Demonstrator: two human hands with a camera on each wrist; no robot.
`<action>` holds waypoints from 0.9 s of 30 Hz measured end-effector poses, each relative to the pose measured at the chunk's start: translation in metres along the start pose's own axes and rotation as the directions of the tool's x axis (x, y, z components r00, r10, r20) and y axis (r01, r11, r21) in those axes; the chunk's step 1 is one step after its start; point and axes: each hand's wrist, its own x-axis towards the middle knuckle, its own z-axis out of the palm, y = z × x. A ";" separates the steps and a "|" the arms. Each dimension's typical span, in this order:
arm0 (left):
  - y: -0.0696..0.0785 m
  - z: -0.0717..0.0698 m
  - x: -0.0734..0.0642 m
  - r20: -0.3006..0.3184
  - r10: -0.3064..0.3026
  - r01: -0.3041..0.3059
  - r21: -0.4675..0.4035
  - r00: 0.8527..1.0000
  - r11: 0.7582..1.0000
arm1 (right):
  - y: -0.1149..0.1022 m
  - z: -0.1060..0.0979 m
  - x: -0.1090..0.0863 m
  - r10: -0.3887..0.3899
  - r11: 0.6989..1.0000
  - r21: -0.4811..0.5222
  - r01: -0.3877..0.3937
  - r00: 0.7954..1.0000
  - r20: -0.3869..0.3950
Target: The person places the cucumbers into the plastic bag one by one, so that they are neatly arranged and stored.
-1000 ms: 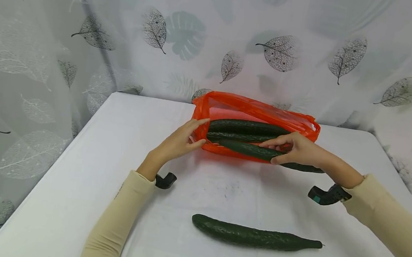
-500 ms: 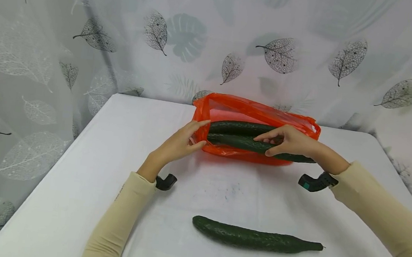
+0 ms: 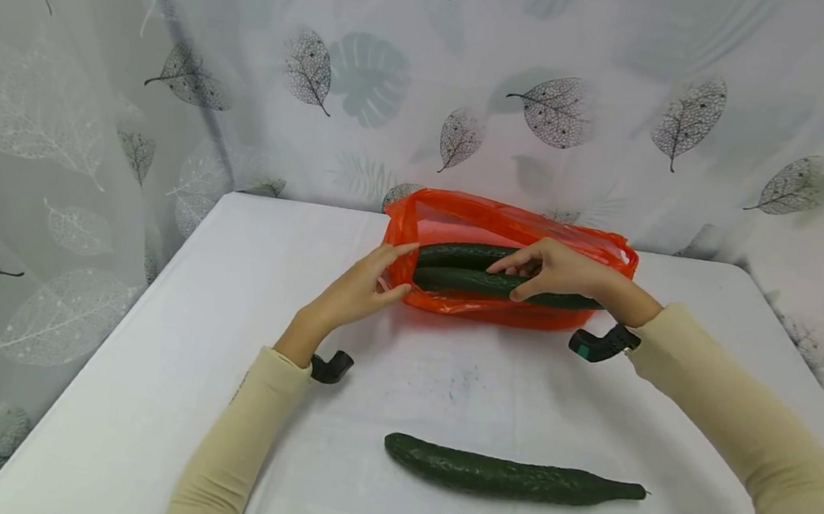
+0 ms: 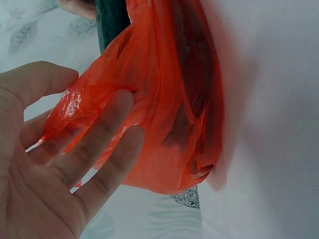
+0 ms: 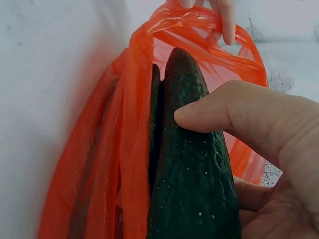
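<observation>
My right hand (image 3: pixel 561 271) grips a long dark green cucumber (image 3: pixel 455 280), which lies along the front of the opened red plastic bag (image 3: pixel 504 310). In the right wrist view, the thumb (image 5: pixel 204 112) presses on the cucumber's side and the other fingers are mostly hidden behind it. Another cucumber (image 3: pixel 450 254) lies behind it inside the bag. At the bag's left end, my left hand (image 3: pixel 356 285) touches the thin plastic with spread, nearly straight fingers (image 4: pixel 107 164). In the left wrist view, some of these fingers show through the red film.
One more cucumber (image 3: pixel 510 475) lies crosswise on the white table (image 3: pixel 328 483) near the front. A leaf-patterned curtain (image 3: pixel 507 66) hangs close behind the bag and along both sides.
My right hand has moved left and slightly up, carrying the gripped cucumber further into the bag. The left hand has stayed at the bag's left end.
</observation>
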 end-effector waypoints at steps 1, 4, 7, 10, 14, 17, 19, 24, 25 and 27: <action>0.000 0.000 0.000 -0.002 0.002 -0.002 -0.001 1.000 1.000 | 0.001 0.001 0.002 0.000 1.000 0.010 0.000 1.000 0.001; 0.000 0.001 0.000 -0.003 0.011 -0.011 0.000 1.000 1.000 | 0.002 0.002 0.008 -0.005 1.000 0.022 0.005 1.000 0.005; 0.000 0.001 -0.001 -0.008 0.019 -0.019 -0.004 1.000 1.000 | 0.002 0.003 0.014 -0.018 0.999 0.030 0.018 1.000 0.008; 0.001 0.000 -0.001 -0.012 0.022 -0.022 -0.006 1.000 1.000 | 0.001 0.004 0.020 -0.018 0.999 0.036 0.018 1.000 0.007; 0.001 0.000 0.000 -0.016 0.025 -0.025 -0.005 1.000 1.000 | 0.000 0.004 0.027 0.000 0.998 0.056 0.000 1.000 0.000; 0.001 0.000 0.000 -0.021 0.031 -0.031 -0.002 0.999 1.000 | 0.000 0.005 0.033 0.003 0.998 0.062 -0.003 1.000 -0.003; 0.001 0.000 0.000 -0.023 0.037 -0.037 0.001 0.999 0.999 | 0.000 0.006 0.036 -0.001 0.998 0.065 0.002 1.000 -0.007; 0.002 -0.001 -0.001 -0.028 0.040 -0.040 -0.003 0.999 0.999 | 0.000 0.009 0.045 -0.009 0.998 0.055 0.010 1.000 -0.018; 0.002 -0.002 -0.002 -0.029 0.038 -0.039 -0.005 0.999 0.999 | -0.001 0.009 0.047 -0.009 0.998 0.057 0.010 1.000 -0.018; 0.002 -0.002 -0.002 -0.033 0.035 -0.036 -0.006 0.999 0.999 | -0.001 0.011 0.049 -0.010 0.998 0.060 0.011 1.000 -0.012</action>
